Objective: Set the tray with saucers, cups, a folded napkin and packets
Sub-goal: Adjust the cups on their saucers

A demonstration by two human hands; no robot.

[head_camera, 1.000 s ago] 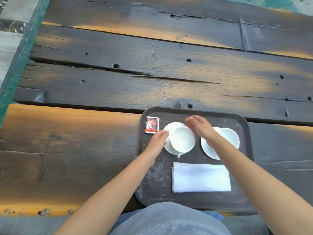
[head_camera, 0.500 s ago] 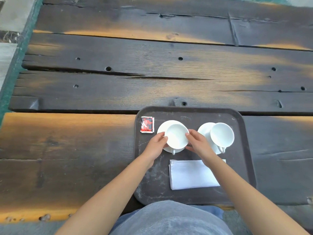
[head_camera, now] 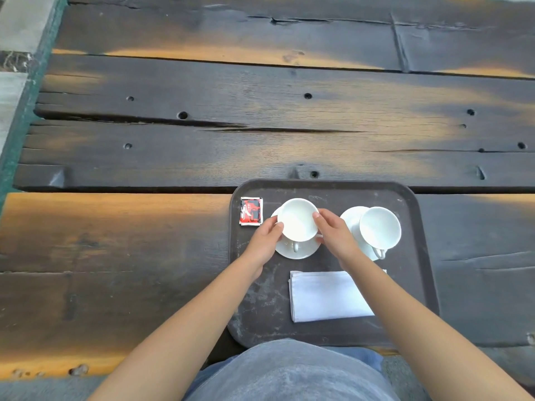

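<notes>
Head view showed my left hand [head_camera: 265, 237] and right hand [head_camera: 333, 234] cupping the left cup [head_camera: 297, 219] on its saucer [head_camera: 301, 251], while the tray [head_camera: 419, 256] already held the other cup [head_camera: 379, 227], napkin [head_camera: 327, 296] and packets [head_camera: 251, 211], so I judged only straightening remained.

a table of heavy dark wooden planks [head_camera: 260, 140] fills most of the view, worn through to orange-brown in patches and marked with long cracks, round holes and dents. along the far left runs a green strip [head_camera: 26, 105], with pale grey stone-like floor [head_camera: 20, 21] beyond it. at the bottom edge, close to the camera, grey cloth [head_camera: 289, 374] shows over a bit of blue fabric [head_camera: 362, 358].
</notes>
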